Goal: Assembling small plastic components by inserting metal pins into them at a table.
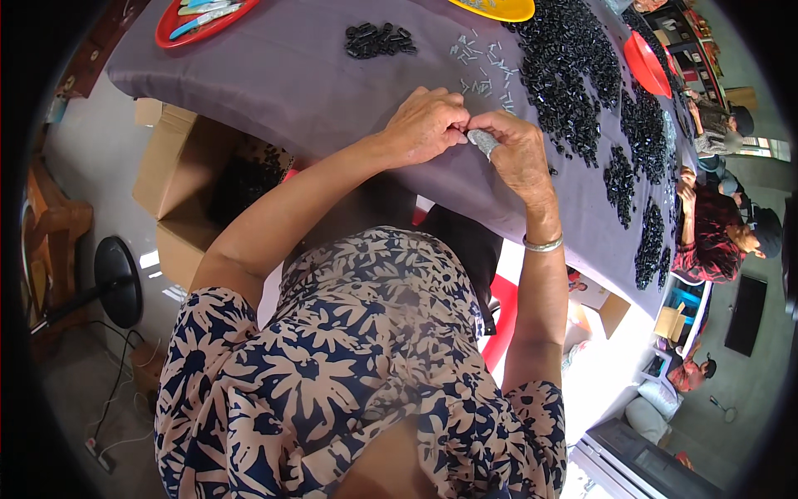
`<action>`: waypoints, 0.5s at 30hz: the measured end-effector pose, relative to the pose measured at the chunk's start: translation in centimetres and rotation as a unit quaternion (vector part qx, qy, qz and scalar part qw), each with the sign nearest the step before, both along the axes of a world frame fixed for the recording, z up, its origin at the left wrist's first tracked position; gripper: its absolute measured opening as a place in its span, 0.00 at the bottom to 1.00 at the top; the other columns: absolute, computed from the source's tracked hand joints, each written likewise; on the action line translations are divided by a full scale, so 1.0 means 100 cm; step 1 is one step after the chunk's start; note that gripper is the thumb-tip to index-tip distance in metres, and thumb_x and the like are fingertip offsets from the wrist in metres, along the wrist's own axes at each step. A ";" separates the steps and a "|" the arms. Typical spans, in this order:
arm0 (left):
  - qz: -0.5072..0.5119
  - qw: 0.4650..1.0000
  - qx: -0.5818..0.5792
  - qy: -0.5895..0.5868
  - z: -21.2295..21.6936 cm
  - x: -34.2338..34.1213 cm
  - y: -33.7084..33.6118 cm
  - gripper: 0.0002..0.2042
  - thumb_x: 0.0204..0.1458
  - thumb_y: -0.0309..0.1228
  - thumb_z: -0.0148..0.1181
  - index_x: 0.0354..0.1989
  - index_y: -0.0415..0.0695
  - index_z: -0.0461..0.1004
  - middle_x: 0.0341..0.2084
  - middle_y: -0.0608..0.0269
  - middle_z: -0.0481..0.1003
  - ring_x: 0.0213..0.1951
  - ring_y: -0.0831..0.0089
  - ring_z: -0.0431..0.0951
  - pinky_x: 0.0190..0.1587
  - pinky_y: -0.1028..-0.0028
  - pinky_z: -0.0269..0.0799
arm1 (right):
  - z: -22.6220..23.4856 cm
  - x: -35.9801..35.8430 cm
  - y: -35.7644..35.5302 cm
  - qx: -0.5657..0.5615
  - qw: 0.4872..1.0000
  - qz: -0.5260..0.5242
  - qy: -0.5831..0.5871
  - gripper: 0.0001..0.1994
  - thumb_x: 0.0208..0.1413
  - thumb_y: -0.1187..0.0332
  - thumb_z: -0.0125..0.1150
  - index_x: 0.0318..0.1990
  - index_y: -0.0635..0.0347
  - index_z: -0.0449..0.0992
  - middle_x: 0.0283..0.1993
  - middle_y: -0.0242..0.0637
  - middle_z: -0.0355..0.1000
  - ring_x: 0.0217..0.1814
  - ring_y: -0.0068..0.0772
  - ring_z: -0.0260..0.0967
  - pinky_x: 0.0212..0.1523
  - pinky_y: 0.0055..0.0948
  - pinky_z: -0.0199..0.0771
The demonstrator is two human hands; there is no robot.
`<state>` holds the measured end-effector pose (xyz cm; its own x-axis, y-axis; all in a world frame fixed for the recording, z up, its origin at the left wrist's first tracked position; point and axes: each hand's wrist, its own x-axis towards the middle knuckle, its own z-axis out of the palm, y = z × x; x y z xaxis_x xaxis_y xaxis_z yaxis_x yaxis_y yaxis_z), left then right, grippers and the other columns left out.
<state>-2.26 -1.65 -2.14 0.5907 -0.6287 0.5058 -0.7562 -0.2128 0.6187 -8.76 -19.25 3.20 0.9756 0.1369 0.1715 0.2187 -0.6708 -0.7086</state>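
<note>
At the near edge of the table point(291, 75), draped in a grey-purple cloth, both hands meet over one small part: the left hand point(424, 125) is curled, its fingertips pinched against a small grey piece point(482, 141), which the right hand point(519, 154) grips between thumb and forefinger just above the cloth. Judging by the piles, little of the work looks finished: a small cluster of black parts point(380, 40) lies farther in, beside scattered pale metal pins point(486, 66), while a large heap of black pieces point(582, 66) runs along the right side toward the far edge. A cardboard box point(199, 183) sits below the left edge. Red trays point(199, 21) and a yellow dish point(499, 8) line the far edge; other people point(715, 233) sit along the right side.
</note>
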 end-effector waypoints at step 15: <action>-0.025 0.996 -0.013 0.089 0.009 -0.003 0.002 0.09 0.39 0.33 0.68 0.29 0.45 0.79 0.26 0.65 0.72 0.35 0.66 0.72 0.42 0.65 0.61 | 0.022 0.043 -0.016 0.116 0.906 -0.005 0.406 0.10 0.47 0.66 0.72 0.28 0.57 0.75 0.29 0.27 0.71 0.31 0.19 0.70 0.31 0.23 0.77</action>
